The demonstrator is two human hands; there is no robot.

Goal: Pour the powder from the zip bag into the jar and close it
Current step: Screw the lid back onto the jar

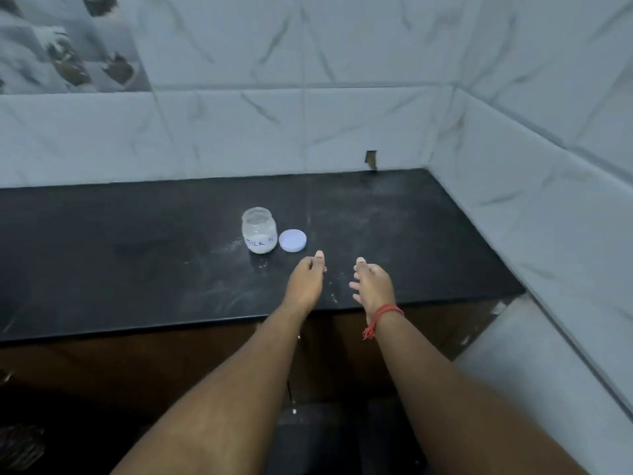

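- Fingers, left hand [306, 277]: loosely curled, thumb forward, holding nothing; the hand hovers over the counter just in front of the lid. Fingers, right hand [371, 282]: spread apart and relaxed, also empty, further from the lid on its right-hand side. A red thread [383, 315] circles my right wrist.
- Lid [292, 240]: pale, round, lying flat on the counter, just beside the jar, on the jar's right. Not screwed on. Risk: I grab it with powdery fingers and it slips or skids away on the dusty stone.
- Jar [259, 230]: clear, upright, mouth open, handwritten label, white powder filling the lower part. Stands behind and left of the lid. Risk: reaching past the lid, my left hand could knock it; with no lid on, a tip would dump the powder. Risk: grains on the threads might make the lid seat crooked, I judge.
- Zip bag: not seen anywhere in view; I cannot tell where it lies. If it still holds powder, closing now would leave the pour short.
- Counter [137, 262]: dark stone, white specks and smears scattered in front of the jar and lid. Risk: more spill if I twist the lid without steadying the jar with my other hand.
- Tiled wall [308, 125]: well behind the jar; no hazard noted.
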